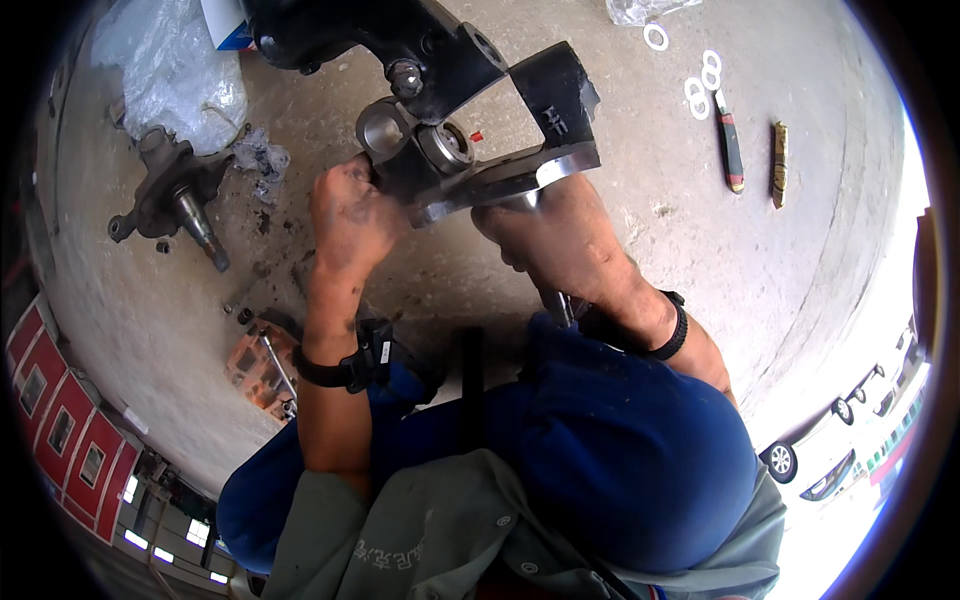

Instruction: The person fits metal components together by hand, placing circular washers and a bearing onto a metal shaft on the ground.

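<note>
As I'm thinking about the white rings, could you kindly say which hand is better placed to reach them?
Probably the right hand: the white rings lie on its side, farther from the left hand, though both hands are at the metal part.

Grey stained floor; red panels, windows left; daylight right.

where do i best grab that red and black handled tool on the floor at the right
Probably by the middle of its handle, with the right hand coming from the near side: it lies flat, handle end toward the person, while the thin metal end points away, close to the white rings.
</note>
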